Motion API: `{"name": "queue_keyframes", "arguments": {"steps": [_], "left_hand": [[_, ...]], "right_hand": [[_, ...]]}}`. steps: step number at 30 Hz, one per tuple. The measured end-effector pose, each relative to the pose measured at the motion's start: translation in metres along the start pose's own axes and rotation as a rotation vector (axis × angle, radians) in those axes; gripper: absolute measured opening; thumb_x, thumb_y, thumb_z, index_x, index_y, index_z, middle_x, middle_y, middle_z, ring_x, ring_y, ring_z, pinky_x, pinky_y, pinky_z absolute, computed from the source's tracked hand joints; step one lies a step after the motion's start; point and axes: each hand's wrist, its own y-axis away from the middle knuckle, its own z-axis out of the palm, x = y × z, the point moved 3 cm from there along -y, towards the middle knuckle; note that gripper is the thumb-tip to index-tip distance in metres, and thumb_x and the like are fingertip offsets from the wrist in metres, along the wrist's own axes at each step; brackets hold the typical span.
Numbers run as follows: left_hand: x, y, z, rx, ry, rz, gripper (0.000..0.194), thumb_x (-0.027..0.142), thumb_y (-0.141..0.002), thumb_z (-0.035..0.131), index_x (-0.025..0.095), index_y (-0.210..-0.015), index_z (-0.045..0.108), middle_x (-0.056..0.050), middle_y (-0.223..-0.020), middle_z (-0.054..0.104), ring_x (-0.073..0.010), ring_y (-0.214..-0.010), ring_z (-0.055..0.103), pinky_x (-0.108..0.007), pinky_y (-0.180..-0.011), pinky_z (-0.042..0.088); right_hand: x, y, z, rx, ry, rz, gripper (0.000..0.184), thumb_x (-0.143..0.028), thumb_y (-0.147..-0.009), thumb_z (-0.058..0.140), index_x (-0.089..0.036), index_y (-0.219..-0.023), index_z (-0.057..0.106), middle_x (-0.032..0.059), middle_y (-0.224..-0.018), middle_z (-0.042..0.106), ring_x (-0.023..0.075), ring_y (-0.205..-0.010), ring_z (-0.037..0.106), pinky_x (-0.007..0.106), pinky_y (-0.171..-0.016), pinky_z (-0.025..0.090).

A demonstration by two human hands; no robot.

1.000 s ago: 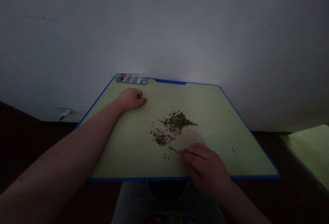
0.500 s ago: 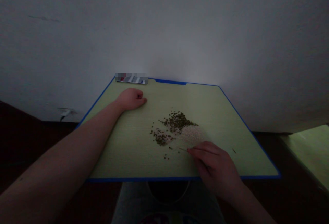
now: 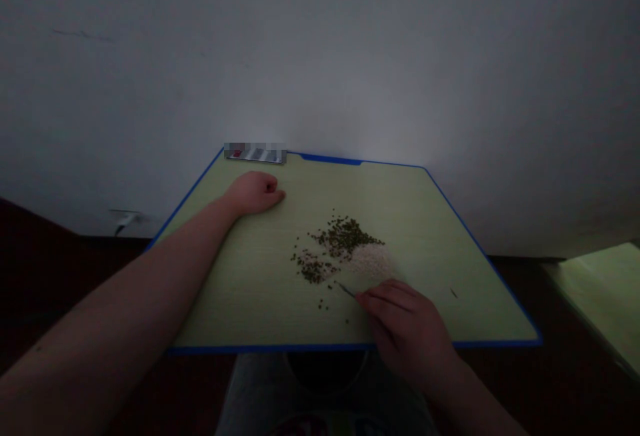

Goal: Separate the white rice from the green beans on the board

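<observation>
A right hand (image 3: 407,319) held a thin stick (image 3: 346,289) near pale grains (image 3: 371,260) and dark beans (image 3: 347,236) heaped on a blue-edged counter (image 3: 400,203), while the left hand (image 3: 255,193), loosely curled, rested beyond the beans to their left. A flat, partly blurred object (image 3: 256,155) lay at the counter's far left corner, by a wall (image 3: 320,56).

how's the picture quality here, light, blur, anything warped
Head view: dim overall, wall brightest around its middle, floor nearly black; grains soft, hard to tell apart; tabletop without strong glare; pixelated patch over the far-left object
</observation>
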Motion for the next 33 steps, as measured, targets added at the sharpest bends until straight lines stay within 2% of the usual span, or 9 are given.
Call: {"name": "queue_keyframes", "arguments": {"steps": [6, 17, 26, 33], "left_hand": [[0.001, -0.001, 0.0, 0.003, -0.005, 0.009, 0.036, 0.051, -0.078, 0.052, 0.022, -0.057, 0.045, -0.001, -0.054, 0.048, -0.0155, -0.055, 0.041, -0.032, -0.054, 0.026], [0.0, 0.0, -0.001, 0.011, 0.012, -0.001, 0.036, 0.05, -0.076, 0.054, 0.022, -0.057, 0.045, -0.001, -0.053, 0.048, -0.0151, -0.054, 0.04, -0.031, -0.054, 0.025], [0.0, 0.0, 0.0, 0.017, -0.01, 0.006, 0.036, 0.051, -0.077, 0.054, 0.022, -0.057, 0.047, -0.001, -0.054, 0.05, -0.0157, -0.056, 0.042, -0.031, -0.054, 0.025], [0.0, -0.001, 0.0, 0.006, -0.013, -0.01, 0.034, 0.051, -0.077, 0.053, 0.022, -0.059, 0.05, -0.002, -0.056, 0.051, -0.0169, -0.057, 0.044, -0.032, -0.055, 0.028]], "right_hand": [[0.006, -0.006, -0.002, 0.065, -0.054, 0.042, 0.027, -0.005, -0.086, 0.052, -0.017, -0.101, 0.071, 0.0076, -0.085, 0.075, 0.0195, -0.074, 0.069, 0.033, -0.065, 0.06], [0.003, -0.009, 0.003, -0.013, -0.128, -0.016, 0.029, -0.003, -0.086, 0.051, -0.014, -0.104, 0.071, 0.0076, -0.086, 0.075, 0.0209, -0.074, 0.067, 0.036, -0.066, 0.059], [0.007, -0.013, 0.005, 0.038, -0.029, 0.024, 0.027, -0.006, -0.089, 0.05, -0.016, -0.103, 0.072, 0.0086, -0.086, 0.075, 0.02, -0.076, 0.069, 0.036, -0.069, 0.061], [0.005, -0.012, 0.004, 0.025, -0.093, -0.021, 0.03, -0.005, -0.088, 0.051, -0.018, -0.107, 0.071, 0.0072, -0.089, 0.076, 0.0201, -0.077, 0.069, 0.037, -0.072, 0.061]]}}
